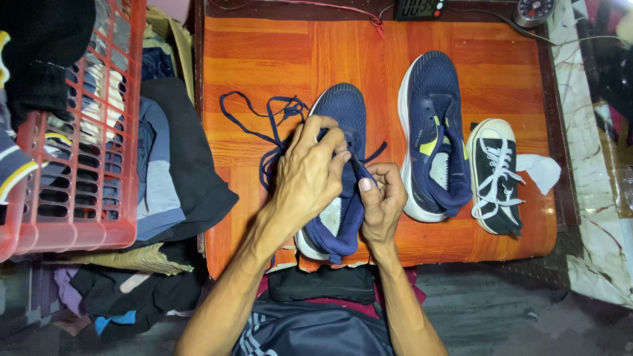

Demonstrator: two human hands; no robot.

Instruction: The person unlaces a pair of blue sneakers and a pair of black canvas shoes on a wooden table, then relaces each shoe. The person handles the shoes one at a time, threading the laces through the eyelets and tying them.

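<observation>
The counter (264, 53) is a low top of orange-red polished wood with a dark border, seen from straight above; to its right runs pale marbled stone, and below it lies a dark floor; at its far edge sit a small digital clock (418, 8) and a round dial (534, 9), with a red cord (330, 8) trailing along that edge. Three shoes lie on the counter, all toes pointing away; two are navy sneakers with white soles and one is a smaller black-and-white canvas shoe (496, 177) with white laces, just beside a white cloth (542, 170) at the right. The nearer navy sneaker (343, 112) sits at the front middle of the counter, its heel over the near edge; the second navy sneaker (432, 132) lies just to its right, unlaced. One dark blue lace (254, 128) loops loosely across the wood left of the held sneaker. The left hand (310, 175) is curled over the sneaker's tongue, fingers pinched closed on the lace there; the right hand (381, 201) grips the sneaker's side at the collar, thumb up and fingers wrapped. One red plastic basket (125, 132) full of clothes stands at the left, with more dark clothes (178, 165) heaped beside it.
</observation>
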